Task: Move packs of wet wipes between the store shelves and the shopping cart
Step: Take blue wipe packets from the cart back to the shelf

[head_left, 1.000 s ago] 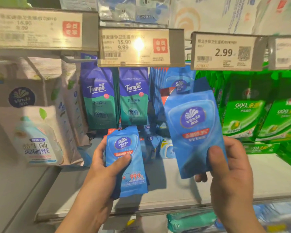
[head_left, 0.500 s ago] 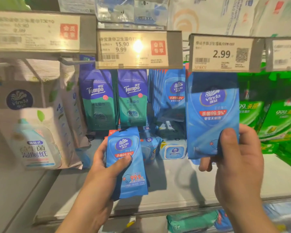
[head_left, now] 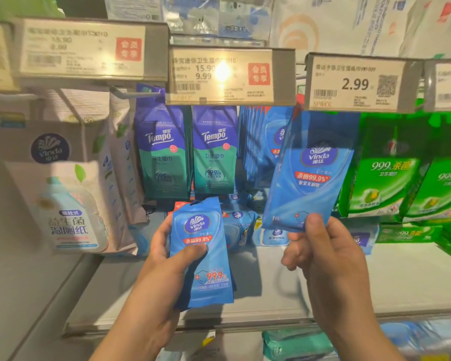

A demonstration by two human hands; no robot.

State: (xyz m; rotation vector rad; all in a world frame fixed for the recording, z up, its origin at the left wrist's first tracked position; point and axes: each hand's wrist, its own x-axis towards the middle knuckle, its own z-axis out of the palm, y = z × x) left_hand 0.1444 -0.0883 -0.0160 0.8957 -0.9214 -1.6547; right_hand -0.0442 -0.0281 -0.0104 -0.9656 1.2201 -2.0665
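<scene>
Left hand (head_left: 164,259) gripping a blue Vinda pack (head_left: 202,252) upright over the grey shelf (head_left: 401,277), thumb across its front; right hand (head_left: 328,259) pinching the bottom edge of a second blue Vinda pack (head_left: 310,175), raised and tilted, top just under the 2.99 price tag (head_left: 354,84); Tempo packs (head_left: 188,152) hanging behind; green 999 packs (head_left: 406,175) toward the shelf's right edge.

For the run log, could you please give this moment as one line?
left hand: holds blue Vinda pack | right hand: pinches second Vinda pack near hanging row | cart: unseen
</scene>
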